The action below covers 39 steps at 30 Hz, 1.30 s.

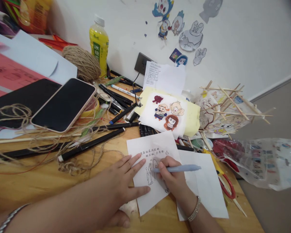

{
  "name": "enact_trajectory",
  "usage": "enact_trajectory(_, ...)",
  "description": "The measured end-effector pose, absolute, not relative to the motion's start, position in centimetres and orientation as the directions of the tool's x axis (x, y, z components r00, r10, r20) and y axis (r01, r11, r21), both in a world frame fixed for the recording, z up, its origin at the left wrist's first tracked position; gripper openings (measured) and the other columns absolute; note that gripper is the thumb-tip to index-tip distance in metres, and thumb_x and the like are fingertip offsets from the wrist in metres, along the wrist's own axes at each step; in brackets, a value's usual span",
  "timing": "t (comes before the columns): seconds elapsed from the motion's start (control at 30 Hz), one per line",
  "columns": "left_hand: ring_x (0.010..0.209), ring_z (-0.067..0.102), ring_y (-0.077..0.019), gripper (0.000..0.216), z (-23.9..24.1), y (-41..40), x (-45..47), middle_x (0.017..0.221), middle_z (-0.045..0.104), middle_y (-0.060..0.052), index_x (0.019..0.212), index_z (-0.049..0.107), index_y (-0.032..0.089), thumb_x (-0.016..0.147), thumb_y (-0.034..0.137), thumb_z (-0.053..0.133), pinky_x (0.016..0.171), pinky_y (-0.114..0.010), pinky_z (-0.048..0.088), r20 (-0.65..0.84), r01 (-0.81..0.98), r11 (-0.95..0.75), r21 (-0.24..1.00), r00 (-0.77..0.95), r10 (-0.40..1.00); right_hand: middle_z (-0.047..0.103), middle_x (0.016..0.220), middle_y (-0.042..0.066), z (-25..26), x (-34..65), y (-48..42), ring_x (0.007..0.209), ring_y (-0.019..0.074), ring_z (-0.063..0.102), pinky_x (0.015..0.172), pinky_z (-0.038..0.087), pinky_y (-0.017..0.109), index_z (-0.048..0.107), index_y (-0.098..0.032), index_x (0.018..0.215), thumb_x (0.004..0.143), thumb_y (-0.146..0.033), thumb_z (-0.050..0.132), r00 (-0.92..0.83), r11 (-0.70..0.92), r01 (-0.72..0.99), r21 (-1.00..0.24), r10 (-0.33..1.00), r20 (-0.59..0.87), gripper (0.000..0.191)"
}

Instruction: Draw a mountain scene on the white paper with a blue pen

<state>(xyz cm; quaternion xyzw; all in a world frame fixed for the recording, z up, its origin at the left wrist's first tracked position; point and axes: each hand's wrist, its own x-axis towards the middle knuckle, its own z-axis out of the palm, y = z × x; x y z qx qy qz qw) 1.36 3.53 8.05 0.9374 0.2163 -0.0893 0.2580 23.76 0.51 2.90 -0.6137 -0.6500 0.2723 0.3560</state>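
A small white sheet with handwritten characters and black line figures lies on the wooden table. My left hand rests on its left edge, fingers spread flat and thumb lower down on the tabletop. A light blue pen is gripped in my right hand, its tip end over the drawing. Another white sheet lies beneath my right wrist. Just above sits a white paper with coloured cartoon figures, on top of a yellow sheet.
To the left are a phone, tangled twine and several black markers. Behind stand a yellow drink bottle and a twine ball. At right are a stick frame, red-handled scissors and a plastic bag.
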Motion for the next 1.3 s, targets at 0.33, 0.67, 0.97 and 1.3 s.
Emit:
enact_trajectory(0.33, 0.143, 0.018, -0.0462, 0.078, 7.3, 3.5, 1.2, 0.156, 0.023, -0.022, 0.140, 0.053, 0.037, 0.071, 0.026, 0.087, 0.112, -0.068, 0.025, -0.227, 0.448, -0.744, 0.495, 0.894, 0.387, 0.049, 0.049, -0.002, 2.9, 23.8, 0.3, 0.049, 0.0151, 0.048, 0.050, 0.040, 0.027, 0.042, -0.023, 0.054, 0.086, -0.032, 0.052, -0.016, 0.132, 0.572, -0.810, 0.989, 0.150, 0.034)
enact_trajectory(0.67, 0.144, 0.018, -0.0501, 0.088, 2.8, 3.2, 0.4, 0.162, 0.012, -0.016, 0.142, 0.051, 0.039, 0.064, 0.039, 0.091, 0.112, -0.070, 0.023, 0.002, 0.329, -0.810, 0.485, 0.926, 0.377, 0.062, 0.058, 0.001, 3.3, 23.8, 0.4, 0.056, 0.0172, 0.058, 0.056, 0.046, 0.030, 0.053, -0.023, 0.059, 0.087, -0.031, 0.054, -0.080, 0.193, 0.653, -0.732, 0.979, 0.186, 0.029)
enact_trajectory(0.97, 0.147, 0.018, -0.0467, 0.084, 0.6, 3.1, 0.5, 0.165, 0.015, -0.013, 0.142, 0.052, 0.037, 0.067, 0.051, 0.087, 0.116, -0.065, 0.019, 0.138, 0.288, -0.853, 0.436, 0.915, 0.379, 0.060, 0.057, 0.000, 3.5, 23.6, 0.6, 0.054, 0.0166, 0.057, 0.055, 0.045, 0.029, 0.051, -0.023, 0.059, 0.087, -0.031, 0.053, -0.107, 0.203, 0.652, -0.730, 0.978, 0.177, 0.029)
enact_trajectory(1.3, 0.143, 0.021, -0.0522, 0.086, 2.9, 3.3, 0.6, 0.162, 0.018, -0.018, 0.141, 0.052, 0.040, 0.064, 0.039, 0.091, 0.109, -0.072, 0.026, -0.051, 0.357, -0.813, 0.460, 0.925, 0.377, 0.061, 0.057, 0.000, 3.3, 23.8, 0.5, 0.054, 0.0173, 0.057, 0.055, 0.047, 0.030, 0.052, -0.023, 0.059, 0.087, -0.033, 0.054, -0.080, 0.190, 0.648, -0.737, 0.980, 0.182, 0.029)
